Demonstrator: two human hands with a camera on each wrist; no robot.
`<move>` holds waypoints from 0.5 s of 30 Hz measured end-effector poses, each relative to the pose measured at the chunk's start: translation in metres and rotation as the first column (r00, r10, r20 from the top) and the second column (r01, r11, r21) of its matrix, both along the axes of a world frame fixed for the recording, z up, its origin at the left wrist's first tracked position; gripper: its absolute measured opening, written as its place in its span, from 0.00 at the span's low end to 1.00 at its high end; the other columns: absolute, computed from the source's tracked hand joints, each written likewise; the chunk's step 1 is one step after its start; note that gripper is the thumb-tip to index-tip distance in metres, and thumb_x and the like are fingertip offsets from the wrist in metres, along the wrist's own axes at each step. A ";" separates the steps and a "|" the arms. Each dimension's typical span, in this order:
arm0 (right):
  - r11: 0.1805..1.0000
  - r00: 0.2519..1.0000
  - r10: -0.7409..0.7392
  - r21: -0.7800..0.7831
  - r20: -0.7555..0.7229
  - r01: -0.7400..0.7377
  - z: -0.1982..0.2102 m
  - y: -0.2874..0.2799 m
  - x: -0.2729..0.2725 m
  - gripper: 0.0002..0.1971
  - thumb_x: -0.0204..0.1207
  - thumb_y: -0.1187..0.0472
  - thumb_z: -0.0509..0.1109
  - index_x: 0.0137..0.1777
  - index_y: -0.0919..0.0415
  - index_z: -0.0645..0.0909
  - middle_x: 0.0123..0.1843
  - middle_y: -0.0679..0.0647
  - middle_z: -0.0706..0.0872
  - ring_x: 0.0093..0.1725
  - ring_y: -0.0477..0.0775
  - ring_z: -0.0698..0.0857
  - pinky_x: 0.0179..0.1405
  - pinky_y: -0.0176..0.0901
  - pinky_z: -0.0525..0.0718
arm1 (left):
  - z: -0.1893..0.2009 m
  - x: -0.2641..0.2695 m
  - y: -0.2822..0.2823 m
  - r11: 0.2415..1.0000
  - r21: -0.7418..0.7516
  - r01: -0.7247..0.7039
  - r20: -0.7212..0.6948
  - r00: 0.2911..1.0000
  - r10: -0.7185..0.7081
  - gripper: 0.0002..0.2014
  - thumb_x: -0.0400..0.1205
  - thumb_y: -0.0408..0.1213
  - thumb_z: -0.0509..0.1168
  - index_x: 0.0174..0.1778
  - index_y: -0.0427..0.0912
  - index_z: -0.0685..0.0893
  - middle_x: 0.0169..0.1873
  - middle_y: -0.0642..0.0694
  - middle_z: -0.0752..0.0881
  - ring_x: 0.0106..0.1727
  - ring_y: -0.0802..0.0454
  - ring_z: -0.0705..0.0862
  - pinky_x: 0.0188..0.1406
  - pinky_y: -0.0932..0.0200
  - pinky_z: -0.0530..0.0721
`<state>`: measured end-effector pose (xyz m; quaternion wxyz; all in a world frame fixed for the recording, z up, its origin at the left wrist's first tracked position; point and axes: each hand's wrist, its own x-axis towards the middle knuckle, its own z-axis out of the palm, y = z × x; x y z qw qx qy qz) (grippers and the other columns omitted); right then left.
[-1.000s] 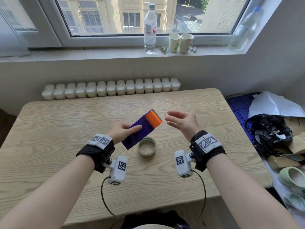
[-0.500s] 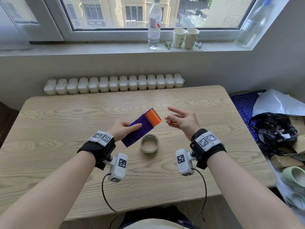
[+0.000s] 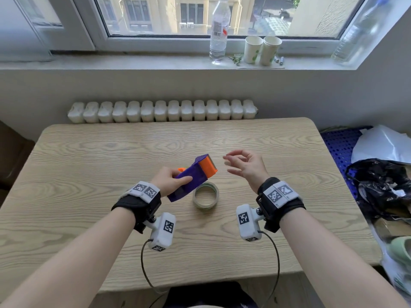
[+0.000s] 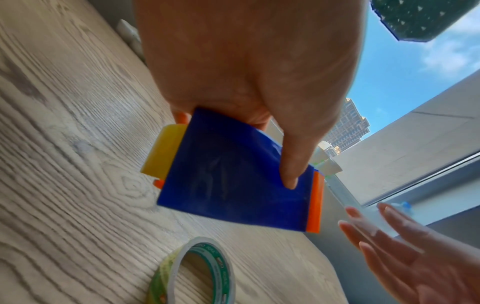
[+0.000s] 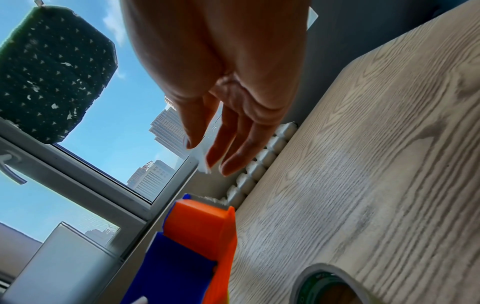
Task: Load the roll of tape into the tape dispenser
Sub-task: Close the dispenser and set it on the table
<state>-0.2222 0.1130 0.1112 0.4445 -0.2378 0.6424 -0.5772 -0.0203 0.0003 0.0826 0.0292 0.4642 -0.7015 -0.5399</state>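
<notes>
L hand (image 3: 170, 180) grips the tape dispenser (image 3: 191, 176) above the table (image 3: 89, 165), its orange toothed edge toward the R hand (image 3: 245, 166), which hovers near w/ fingers loose, empty; tape roll (image 3: 205, 195) lies flat just below dispenser, mid-table.

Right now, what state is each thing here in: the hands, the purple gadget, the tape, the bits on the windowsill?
Left hand: grips the tape dispenser.
Right hand: empty, fingers relaxed, apart from the dispenser.
Tape dispenser: held off the table, tilted, orange cutter end pointing away and up.
Roll of tape: flat on the table, not loaded.
Water bottle: upright on the sill.
Paper cups: upright, side by side.
</notes>
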 end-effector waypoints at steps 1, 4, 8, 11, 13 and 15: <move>1.000 1.000 0.008 0.001 0.001 -0.008 -0.003 -0.001 0.000 0.06 0.76 0.70 0.68 0.41 0.59 0.80 0.43 0.56 0.85 0.44 0.50 0.84 0.39 0.36 0.88 | -0.004 0.000 -0.002 1.000 -0.024 0.003 0.031 1.000 -0.002 0.15 0.76 0.42 0.69 0.45 0.30 0.88 0.36 0.40 0.85 0.36 0.52 0.81 0.42 0.57 0.75; 0.999 1.000 0.016 0.032 -0.016 -0.016 -0.015 -0.005 0.002 0.07 0.75 0.70 0.69 0.39 0.57 0.81 0.41 0.54 0.83 0.43 0.47 0.83 0.37 0.34 0.87 | -0.015 -0.001 -0.006 0.992 -0.125 0.029 0.158 0.987 -0.009 0.11 0.73 0.43 0.69 0.32 0.37 0.83 0.29 0.41 0.82 0.36 0.48 0.77 0.36 0.57 0.72; 0.996 0.999 0.025 0.084 -0.022 -0.023 -0.035 -0.009 0.005 0.07 0.74 0.70 0.70 0.39 0.57 0.82 0.34 0.54 0.82 0.33 0.41 0.82 0.34 0.32 0.83 | -0.032 -0.003 -0.010 0.970 -0.240 0.041 0.288 0.957 0.031 0.15 0.73 0.44 0.68 0.25 0.45 0.73 0.23 0.47 0.73 0.32 0.43 0.75 0.35 0.53 0.72; 0.993 0.999 0.038 0.110 -0.012 -0.036 -0.051 -0.010 0.006 0.06 0.73 0.70 0.71 0.39 0.58 0.83 0.29 0.50 0.84 0.29 0.39 0.83 0.34 0.32 0.83 | -0.043 -0.006 -0.012 0.953 -0.298 0.051 0.350 0.935 0.059 0.16 0.73 0.47 0.68 0.25 0.45 0.71 0.22 0.48 0.73 0.33 0.43 0.75 0.34 0.55 0.70; 0.991 0.999 0.041 0.127 -0.008 -0.039 -0.060 -0.010 0.006 0.06 0.72 0.70 0.72 0.40 0.59 0.83 0.28 0.49 0.85 0.28 0.38 0.83 0.33 0.31 0.83 | -0.051 -0.009 -0.014 0.948 -0.313 0.050 0.367 0.927 0.073 0.16 0.74 0.47 0.68 0.25 0.46 0.72 0.22 0.48 0.73 0.33 0.43 0.76 0.34 0.56 0.68; 0.989 0.999 0.040 0.140 0.008 -0.041 -0.069 -0.010 0.005 0.06 0.73 0.71 0.71 0.41 0.59 0.83 0.31 0.52 0.84 0.27 0.37 0.83 0.33 0.31 0.83 | -0.057 -0.011 -0.016 0.939 -0.337 0.070 0.395 0.916 0.073 0.14 0.74 0.48 0.68 0.28 0.46 0.75 0.23 0.47 0.75 0.34 0.43 0.76 0.35 0.56 0.67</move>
